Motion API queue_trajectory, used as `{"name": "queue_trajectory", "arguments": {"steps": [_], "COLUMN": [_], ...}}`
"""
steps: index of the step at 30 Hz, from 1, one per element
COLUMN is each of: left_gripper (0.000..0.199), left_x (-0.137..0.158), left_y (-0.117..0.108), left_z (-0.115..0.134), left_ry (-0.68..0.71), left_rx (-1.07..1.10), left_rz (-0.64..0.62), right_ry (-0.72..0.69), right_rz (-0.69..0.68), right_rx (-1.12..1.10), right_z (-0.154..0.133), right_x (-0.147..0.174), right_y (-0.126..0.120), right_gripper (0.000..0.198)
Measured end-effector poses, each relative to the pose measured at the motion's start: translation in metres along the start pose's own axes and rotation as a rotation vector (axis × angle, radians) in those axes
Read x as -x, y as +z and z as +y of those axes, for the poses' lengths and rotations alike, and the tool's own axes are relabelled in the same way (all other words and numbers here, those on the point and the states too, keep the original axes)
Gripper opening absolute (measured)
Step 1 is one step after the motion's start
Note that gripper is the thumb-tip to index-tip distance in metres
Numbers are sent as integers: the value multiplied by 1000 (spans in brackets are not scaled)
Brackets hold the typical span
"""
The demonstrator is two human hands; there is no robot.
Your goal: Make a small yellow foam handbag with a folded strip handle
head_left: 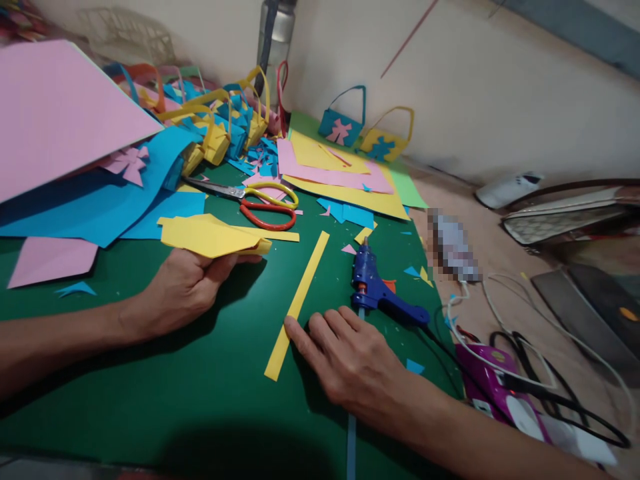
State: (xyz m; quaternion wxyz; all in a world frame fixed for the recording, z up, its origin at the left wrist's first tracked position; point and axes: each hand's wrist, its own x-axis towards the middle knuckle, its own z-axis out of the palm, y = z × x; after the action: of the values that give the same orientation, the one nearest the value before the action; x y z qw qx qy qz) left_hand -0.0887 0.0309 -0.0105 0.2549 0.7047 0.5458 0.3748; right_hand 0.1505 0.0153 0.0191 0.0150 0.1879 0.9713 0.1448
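Note:
My left hand is closed on a folded yellow paper piece, held above the green table at left. My right hand is palm down, its outermost digit stretched out and touching a flat yellow paper strip. Its other fingers are loosely bent, apart from that digit. Just beyond them lies a blue glue gun, nozzle pointing away. From its rear a long translucent glue stick runs under my right hand. Red-and-yellow-handled scissors lie beyond the folded yellow paper.
Small paper bags crowd the back left beside large pink paper and blue paper. Two decorated bags stand against the wall behind stacked sheets. Cables and a purple device lie at right.

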Motion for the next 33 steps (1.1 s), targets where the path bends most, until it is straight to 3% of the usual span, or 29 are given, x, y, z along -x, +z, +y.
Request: {"name": "queue_trajectory", "arguments": {"steps": [7,14,18,21,26,30,33], "left_gripper": [38,30,19,10,18,30,37], "left_x": [1,1,3,4,4,6,10], "left_y": [-1,0,4,6,4,-1,-4], "left_z": [1,-1,1,4,17,27,30], "left_ry": [-36,-5,-95,-156,-230,-327,-336], "left_rx": [9,36,218,431,666,847,903], "left_rz": [-66,-24,50,84,51,13,0], "right_ry": [32,33,6,4,238,458,562], "right_rz": [-62,-110,-255,-292,-195,-57,-43], "right_rx": [-90,-246,-378,-444,-516,-637,-807], "right_z": [7,45,60,62,56,44,33], "right_x": [-4,-33,-48,-52,-48,-41,-36], "right_y": [-3,3,4,5,2,-22,-43], "right_gripper": [31,22,10,14,15,14,19]}}
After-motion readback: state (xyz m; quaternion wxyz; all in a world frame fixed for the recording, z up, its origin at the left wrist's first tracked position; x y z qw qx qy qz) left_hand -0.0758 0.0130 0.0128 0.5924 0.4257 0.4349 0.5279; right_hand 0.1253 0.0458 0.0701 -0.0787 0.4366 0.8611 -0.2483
